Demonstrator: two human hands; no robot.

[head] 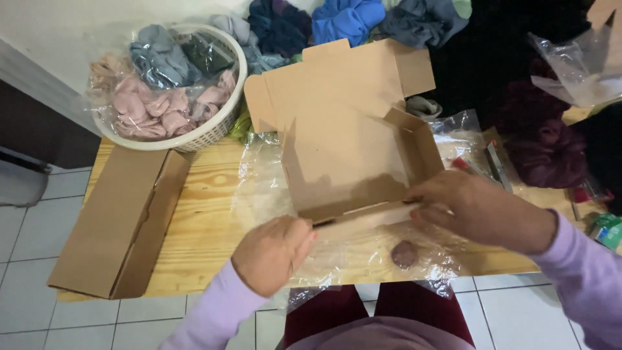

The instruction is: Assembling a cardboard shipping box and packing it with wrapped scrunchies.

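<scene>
Both hands pinch the front flap of the open cardboard box on the wooden table: left hand near corner, right hand far corner (laundry basket sits behind the box).

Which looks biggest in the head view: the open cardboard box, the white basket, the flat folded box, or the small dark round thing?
1. Open cardboard box
2. Flat folded box and white basket: look alike, unranked
3. Small dark round thing
</scene>
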